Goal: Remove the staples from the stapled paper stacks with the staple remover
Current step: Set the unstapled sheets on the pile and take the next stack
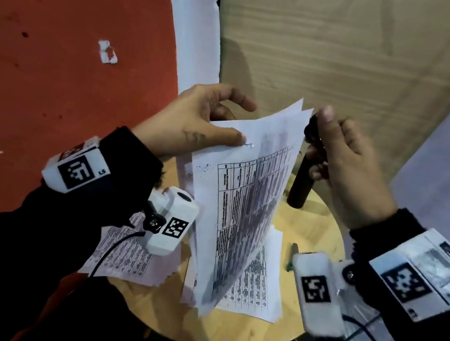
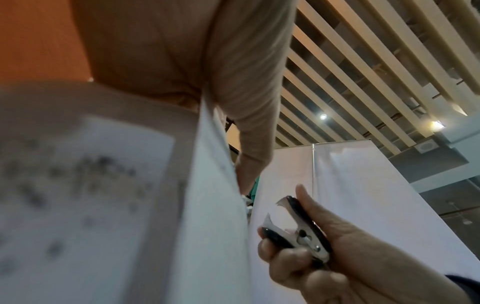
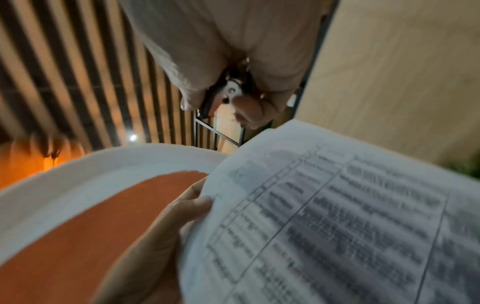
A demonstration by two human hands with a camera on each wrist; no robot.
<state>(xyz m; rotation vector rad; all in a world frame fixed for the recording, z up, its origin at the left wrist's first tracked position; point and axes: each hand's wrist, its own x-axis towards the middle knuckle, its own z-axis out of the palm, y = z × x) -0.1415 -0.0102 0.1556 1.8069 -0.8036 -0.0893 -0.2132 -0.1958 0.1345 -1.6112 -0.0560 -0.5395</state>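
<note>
My left hand (image 1: pixel 196 118) holds a stapled paper stack (image 1: pixel 245 203) upright above the table, thumb pressed on the front sheet beside the staple (image 1: pixel 248 145) near the top corner. My right hand (image 1: pixel 346 167) grips the black-and-metal staple remover (image 1: pixel 312 128) just right of the stack's top edge, apart from the staple. In the left wrist view the staple remover (image 2: pixel 293 228) shows its jaws apart, close to the edge of the paper stack (image 2: pixel 213 205). In the right wrist view the printed stack (image 3: pixel 337 226) fills the lower right, with the staple remover (image 3: pixel 231 90) between my fingers.
A round wooden table (image 1: pixel 320 237) lies below. It carries a paper stack (image 1: pixel 126 255) at the left, another paper stack (image 1: pixel 255 282) in the middle, a dark cylinder (image 1: pixel 301 186) standing at the back and a small dark item (image 1: pixel 293 253) at the right. Red floor lies to the left.
</note>
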